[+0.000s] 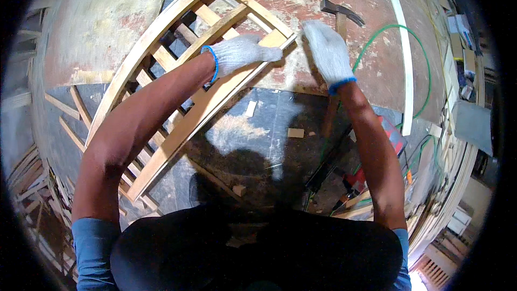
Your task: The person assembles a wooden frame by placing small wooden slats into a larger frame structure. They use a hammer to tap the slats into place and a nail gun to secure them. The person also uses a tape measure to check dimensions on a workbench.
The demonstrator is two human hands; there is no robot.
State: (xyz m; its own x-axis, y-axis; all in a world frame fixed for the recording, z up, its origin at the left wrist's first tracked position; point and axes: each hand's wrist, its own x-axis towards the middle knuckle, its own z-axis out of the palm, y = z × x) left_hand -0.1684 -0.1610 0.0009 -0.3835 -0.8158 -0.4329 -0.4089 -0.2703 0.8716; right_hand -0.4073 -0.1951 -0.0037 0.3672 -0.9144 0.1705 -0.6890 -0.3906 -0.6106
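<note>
A slatted wooden frame point(121, 83) with one curved side stands tilted across the left and middle. My left hand point(237, 54), in a white knitted glove with a blue cuff, grips the frame's board by its far right corner. Some of its fingers are hidden by the wood and glove. To the right of that corner, my right hand point(325, 51), gloved the same way, is apart from the frame. Its fingers are stretched out and nothing shows in them. Just beyond it lies a claw hammer point(343, 13), its handle partly behind the right hand.
A long white strip point(401, 54) lies at the right, crossed by a looped green hose point(430, 70). A red and black tool point(355, 179) is partly hidden by my right forearm. Sawdust point(237, 129) and small wood offcuts point(295, 132) lie on the dark floor sheet. Loose sticks point(62, 106) lie left.
</note>
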